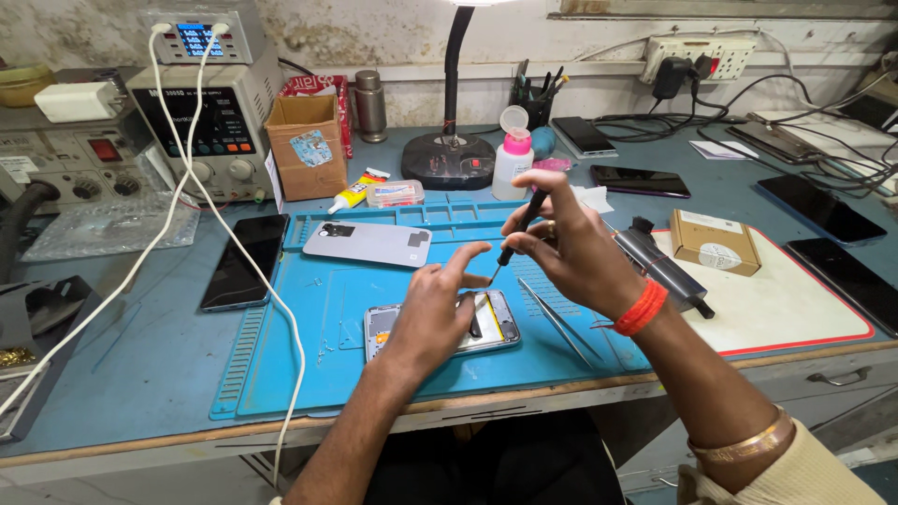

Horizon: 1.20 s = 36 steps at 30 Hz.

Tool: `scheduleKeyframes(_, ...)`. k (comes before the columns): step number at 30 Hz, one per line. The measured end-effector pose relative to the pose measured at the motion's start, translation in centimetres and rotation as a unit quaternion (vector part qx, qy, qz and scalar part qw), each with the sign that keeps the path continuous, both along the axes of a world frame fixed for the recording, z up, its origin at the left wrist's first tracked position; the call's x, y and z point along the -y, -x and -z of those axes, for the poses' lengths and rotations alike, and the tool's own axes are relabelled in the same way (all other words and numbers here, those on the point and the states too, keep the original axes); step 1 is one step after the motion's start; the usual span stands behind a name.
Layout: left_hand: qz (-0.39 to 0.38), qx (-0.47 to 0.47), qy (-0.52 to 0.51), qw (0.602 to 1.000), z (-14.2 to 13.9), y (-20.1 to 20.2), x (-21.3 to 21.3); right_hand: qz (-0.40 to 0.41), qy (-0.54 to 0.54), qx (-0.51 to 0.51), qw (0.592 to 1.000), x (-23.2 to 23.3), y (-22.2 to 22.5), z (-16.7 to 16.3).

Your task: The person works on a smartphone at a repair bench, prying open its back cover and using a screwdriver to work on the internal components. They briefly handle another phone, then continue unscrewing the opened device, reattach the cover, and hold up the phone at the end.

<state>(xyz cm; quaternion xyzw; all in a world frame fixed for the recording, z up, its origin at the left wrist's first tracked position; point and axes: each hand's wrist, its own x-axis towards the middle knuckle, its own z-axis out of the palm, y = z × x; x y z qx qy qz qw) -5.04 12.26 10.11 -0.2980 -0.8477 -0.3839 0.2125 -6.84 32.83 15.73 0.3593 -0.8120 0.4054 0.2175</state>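
Blue mat [309, 374], frame centre: left hand [432, 313] presses flat on the fragile opened phone [496, 323], edges safest; right hand [566, 248] pinches a slim screwdriver [519, 227].

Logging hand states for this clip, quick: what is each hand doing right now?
Left hand: open, fingers resting on the opened phone.
Right hand: closed around a screwdriver.
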Motion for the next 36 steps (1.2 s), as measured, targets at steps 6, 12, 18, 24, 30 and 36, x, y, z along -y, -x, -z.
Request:
scheduleKeyframes(6,-0.001,0.078,0.043,0.996,0.6,0.2,-0.2,0.001,-0.027,0.026,0.999,0.4,0.5,0.2)
scheduleKeyframes(12,-0.015,0.105,0.056,0.993,0.3,-0.1,-0.1,-0.004,-0.040,0.027,0.999,0.5,0.8,0.4)
scheduleKeyframes(18,-0.022,0.106,0.037,0.993,0.1,-0.1,0.0,-0.059,-0.033,0.045,0.997,0.4,1.4,0.3)
scheduleKeyframes(24,-0.019,0.094,0.031,0.995,0.0,0.1,0.0,0.037,-0.105,0.043,0.993,1.1,1.3,-0.5)
scheduleKeyframes(30,-0.037,0.015,0.018,0.999,-0.5,-0.6,1.6,-0.019,-0.079,0.013,0.997,2.0,1.2,-0.8)
scheduleKeyframes(36,-0.076,-0.016,-0.012,0.997,-1.2,-1.1,6.1,0.108,-0.123,0.063,0.984,2.6,1.3,-1.1)
